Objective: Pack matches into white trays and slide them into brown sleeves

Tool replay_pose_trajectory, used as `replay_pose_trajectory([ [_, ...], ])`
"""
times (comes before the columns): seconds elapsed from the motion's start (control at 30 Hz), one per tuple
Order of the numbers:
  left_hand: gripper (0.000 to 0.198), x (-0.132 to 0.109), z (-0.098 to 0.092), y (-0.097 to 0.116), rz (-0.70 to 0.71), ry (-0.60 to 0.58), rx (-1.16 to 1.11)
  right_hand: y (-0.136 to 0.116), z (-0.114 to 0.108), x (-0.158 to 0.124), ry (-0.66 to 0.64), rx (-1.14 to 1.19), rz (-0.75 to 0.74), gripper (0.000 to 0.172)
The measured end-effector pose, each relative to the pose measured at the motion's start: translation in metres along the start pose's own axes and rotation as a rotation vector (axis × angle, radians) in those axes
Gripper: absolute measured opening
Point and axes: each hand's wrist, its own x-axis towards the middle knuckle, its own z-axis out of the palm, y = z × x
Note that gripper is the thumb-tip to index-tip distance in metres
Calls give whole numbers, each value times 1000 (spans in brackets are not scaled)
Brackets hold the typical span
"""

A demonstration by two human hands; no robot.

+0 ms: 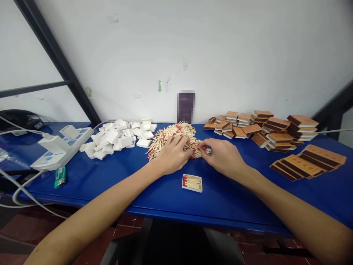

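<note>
A heap of red-tipped matches lies mid-table on the blue table. My left hand rests on the near side of the heap, fingers curled into the matches. My right hand is at the heap's right edge, fingertips pinched on a few matches. A small white tray of matches sits in front of both hands, nearer the table edge, untouched.
Empty white inner trays are piled at the left. Brown matchbox sleeves are stacked at the right, with flat ones nearer me. A white power strip, cables and a green lighter lie at far left. The wall is close behind.
</note>
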Motion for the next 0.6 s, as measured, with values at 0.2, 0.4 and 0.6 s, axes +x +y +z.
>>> replay_pose_trajectory([
  [0.2, 20, -3, 2, 0, 18, 20, -4, 0, -1, 0, 21, 36, -16, 14],
  [0.4, 15, -8, -7, -6, -47, 190, -257, -2, -5, -1, -63, 136, -63, 10],
  [0.6, 12, -13, -15, -11, -257, 344, -667, -8, -3, -6, -74, 365, -166, 9],
])
